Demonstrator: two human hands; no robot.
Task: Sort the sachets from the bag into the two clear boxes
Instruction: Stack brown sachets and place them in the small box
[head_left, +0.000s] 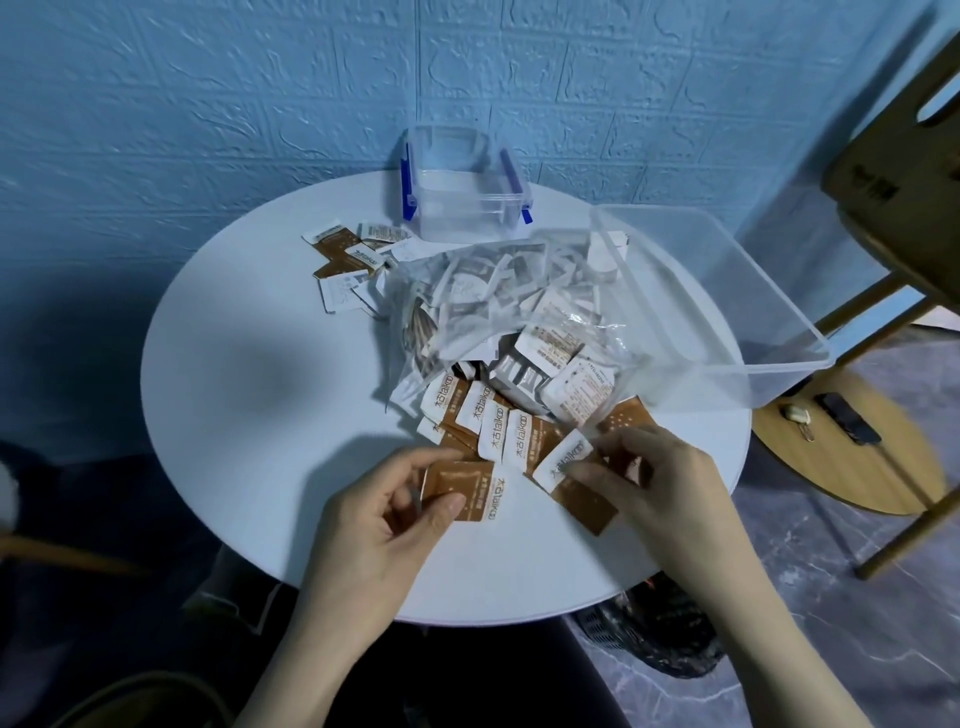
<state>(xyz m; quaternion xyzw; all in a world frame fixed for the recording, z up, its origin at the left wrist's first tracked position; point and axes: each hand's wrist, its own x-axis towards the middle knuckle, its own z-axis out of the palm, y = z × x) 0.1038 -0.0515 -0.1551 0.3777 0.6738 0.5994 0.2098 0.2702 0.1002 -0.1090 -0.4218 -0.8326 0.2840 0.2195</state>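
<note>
A clear plastic bag (498, 301) full of sachets lies in the middle of the round white table (249, 395), its mouth facing me with brown-and-white sachets (498, 426) spilling out. My left hand (384, 525) pinches one brown sachet (467, 491) near the front edge. My right hand (654, 488) has its fingertips on another brown-and-white sachet (563, 460) beside the bag's mouth. A small clear box with blue clips (467, 200) stands at the table's far edge. A larger clear box (727, 291) sits at the right, overhanging the table.
A small heap of loose sachets (353, 260) lies at the far left of the bag. A wooden chair (893, 218) and a round wooden stool (852, 441) with small items on it stand to the right. A blue textured wall is behind the table.
</note>
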